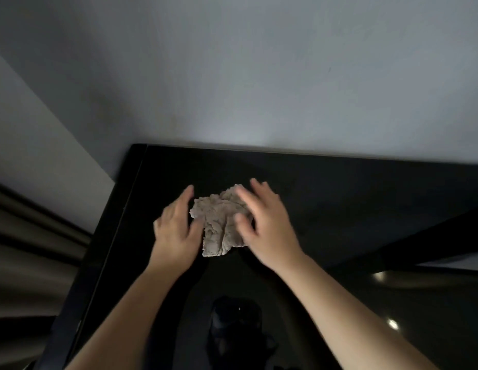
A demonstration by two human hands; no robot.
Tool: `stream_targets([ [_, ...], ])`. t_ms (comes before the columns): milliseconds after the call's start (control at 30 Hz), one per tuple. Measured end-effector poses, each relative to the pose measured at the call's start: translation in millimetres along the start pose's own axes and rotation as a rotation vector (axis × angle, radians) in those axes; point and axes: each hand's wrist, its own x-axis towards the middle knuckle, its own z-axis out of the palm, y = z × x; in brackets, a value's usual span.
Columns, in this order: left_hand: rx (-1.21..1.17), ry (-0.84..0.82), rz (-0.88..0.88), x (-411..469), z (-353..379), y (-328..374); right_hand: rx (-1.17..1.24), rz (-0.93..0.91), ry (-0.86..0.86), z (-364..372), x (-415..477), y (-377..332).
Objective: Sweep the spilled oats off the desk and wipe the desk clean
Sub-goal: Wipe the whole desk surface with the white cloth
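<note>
Head view, dim light. Black glossy desk point(366, 198) set against a grey wall point(259, 76). Oats point(222, 222) sit as one pale beige heap at mid-desk, well in from every edge; no stray flakes made out on the dark top, though res. is too low to be sure. Heap's long axis runs near-to-far, leaning slightly right at the far end. Both hands flank it. Left hand point(176, 233) is on the heap's left side, fingers straight & together, pointing away from the body, thumb edge touching the heap. Right hand point(267, 228) is on the right side, fingers spread & loose, thumb lying over the heap's right margin, outline motion-blurred. Neither hand grips anything; the hands are apart w/ the heap betw. them. Right hand is the closer of the two since it overlaps the pile, left only abuts it. Judgement: gathering stage, wiping not begun, no cloth in sight. Next move prob. needs palms cupped inward along the long axis, then the heap drawn toward the near edge or the desk's left edge, which lies closer to the left hand. Risk: flakes escaping at the open far & near ends.
</note>
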Motion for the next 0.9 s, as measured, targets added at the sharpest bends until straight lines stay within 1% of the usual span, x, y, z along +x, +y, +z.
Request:
stream_targets([
  [33, 0.116, 0.044, -0.003, -5, -6, -13, -0.046, -0.005, -0.051, 15, 4, -15],
  [67, 0.238, 0.059, -0.014, -8, -9, -25, -0.102, -0.011, -0.067, 31, 7, -26],
  [133, 0.428, 0.037, -0.039, -16, -7, -44, -0.169, -0.052, -0.005, 54, 9, -35],
  [200, 0.508, 0.034, -0.019, -18, -3, -52, -0.109, -0.059, 0.102, 50, 5, -16],
  [267, 0.515, 0.042, -0.011, -16, -3, -55, -0.084, 0.004, 0.191, 27, 4, 19],
  [333, 0.524, 0.047, -0.006, -17, -3, -54, -0.142, 0.131, 0.221, 2, 19, 53],
  [400, 0.523, 0.052, 0.000, -17, -3, -54, -0.146, 0.264, 0.237, -8, 44, 72],
  [433, 0.520, 0.049, -0.004, -17, -3, -54, -0.137, 0.274, 0.235, -7, 50, 69],
  [500, 0.518, 0.046, -0.008, -16, -3, -55, -0.116, 0.199, 0.212, -1, 40, 59],
  [567, 0.510, 0.043, -0.011, -16, -3, -54, -0.085, 0.129, 0.118, -4, 9, 54],
  [600, 0.514, 0.037, -0.015, -16, -4, -53, -0.088, 0.128, 0.086, -8, -3, 57],
  [667, 0.521, 0.021, -0.013, -16, -5, -52, -0.132, 0.200, 0.155, -21, -1, 71],
  [733, 0.529, 0.026, -0.013, -16, -4, -51, -0.132, 0.320, 0.264, -25, 27, 83],
  [767, 0.536, 0.031, -0.018, -16, -4, -52, -0.112, 0.346, 0.295, -22, 44, 84],
  [833, 0.552, 0.034, -0.021, -16, -3, -52, -0.091, 0.299, 0.274, -11, 69, 77],
  [900, 0.555, 0.035, -0.011, -16, -3, -54, -0.025, 0.164, 0.174, 4, 66, 57],
])
